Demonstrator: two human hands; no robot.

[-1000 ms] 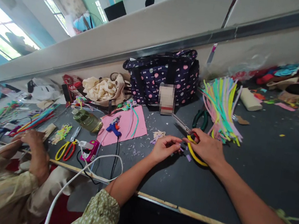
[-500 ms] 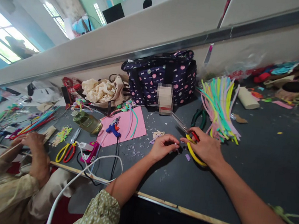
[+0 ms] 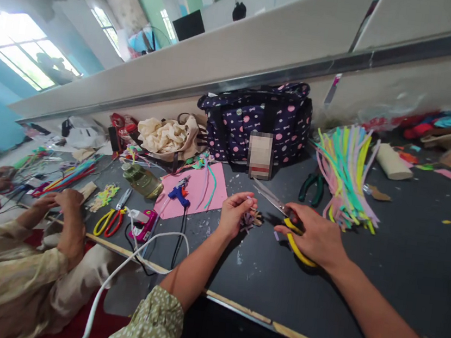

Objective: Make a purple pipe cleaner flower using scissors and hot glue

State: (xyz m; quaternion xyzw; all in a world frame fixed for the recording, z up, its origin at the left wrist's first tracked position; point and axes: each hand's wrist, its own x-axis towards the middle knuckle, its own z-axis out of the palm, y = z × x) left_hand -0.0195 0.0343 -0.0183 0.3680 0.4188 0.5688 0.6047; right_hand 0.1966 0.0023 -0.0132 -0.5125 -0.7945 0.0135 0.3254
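One pair of scissors [image 3: 270, 195], in front of the bag [image 3: 235, 123]: right hand [image 3: 319, 236], fingers curled round handles [image 3: 301, 251]. Left hand [image 3: 233, 214]: fingertips pinching a lilac bit [image 3: 250, 198] (mostly hidden), beside scraps [image 3: 252, 221].

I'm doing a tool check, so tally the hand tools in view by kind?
Yellow-handled metal scissors: 2 (one pair in your right hand)
Blue glue gun with orange trigger: 1
Dark green-handled tool, head not clear: 1
Total: 4
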